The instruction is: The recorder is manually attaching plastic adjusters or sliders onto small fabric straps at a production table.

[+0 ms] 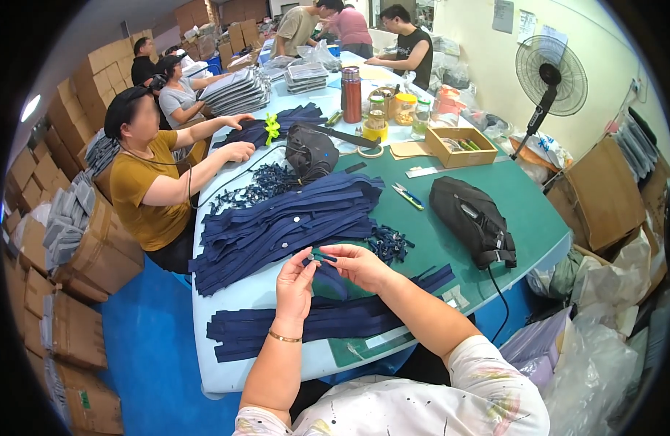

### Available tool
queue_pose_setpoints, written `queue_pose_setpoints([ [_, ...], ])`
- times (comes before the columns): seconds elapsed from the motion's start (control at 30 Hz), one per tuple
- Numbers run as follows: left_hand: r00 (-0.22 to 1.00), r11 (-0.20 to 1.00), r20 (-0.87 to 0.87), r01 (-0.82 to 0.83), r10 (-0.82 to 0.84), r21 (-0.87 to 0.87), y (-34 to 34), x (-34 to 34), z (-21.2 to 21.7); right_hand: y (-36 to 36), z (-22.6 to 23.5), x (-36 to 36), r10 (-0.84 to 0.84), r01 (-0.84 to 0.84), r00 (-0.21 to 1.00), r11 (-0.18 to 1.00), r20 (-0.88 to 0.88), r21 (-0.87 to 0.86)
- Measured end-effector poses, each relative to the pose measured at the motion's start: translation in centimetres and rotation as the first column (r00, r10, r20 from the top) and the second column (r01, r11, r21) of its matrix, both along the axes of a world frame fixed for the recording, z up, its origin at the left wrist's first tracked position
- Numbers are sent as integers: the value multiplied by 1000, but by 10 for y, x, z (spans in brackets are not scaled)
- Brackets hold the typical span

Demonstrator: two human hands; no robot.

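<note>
Navy strap piece (323, 257) between both hands

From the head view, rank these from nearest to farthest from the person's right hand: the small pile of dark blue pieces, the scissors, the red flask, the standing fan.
Measured from the right hand:
1. Small pile of dark blue pieces, just beyond the hand, slightly right.
2. Scissors, farther up the green mat.
3. Red flask, upright, far along the table.
4. Standing fan, off the table, far right by the wall.

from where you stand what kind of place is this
Probably a small garment or bag assembly workshop: navy fabric strips piled on a long shared table, stacked cartons along the wall, co-workers seated at handwork.
</note>
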State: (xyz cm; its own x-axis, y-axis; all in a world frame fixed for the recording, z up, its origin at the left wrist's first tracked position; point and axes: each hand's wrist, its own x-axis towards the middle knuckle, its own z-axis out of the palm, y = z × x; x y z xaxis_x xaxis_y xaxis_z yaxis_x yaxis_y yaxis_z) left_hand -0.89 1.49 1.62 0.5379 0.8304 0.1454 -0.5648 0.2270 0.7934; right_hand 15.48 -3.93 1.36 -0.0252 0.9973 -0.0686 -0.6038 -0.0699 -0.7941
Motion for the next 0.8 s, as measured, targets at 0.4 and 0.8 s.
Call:
queue_pose_setpoints([
  [0.4, 986, 963, -112, 146, -123, 227, -4, -1, 4, -2, 1, -1, -4, 21, 994, 989, 109, -149],
  [0.8, 991, 985, -30, -133, 130, -115, 23, -18, -2, 2, 0, -15, -432, 391, 882, 894, 188, 217],
])
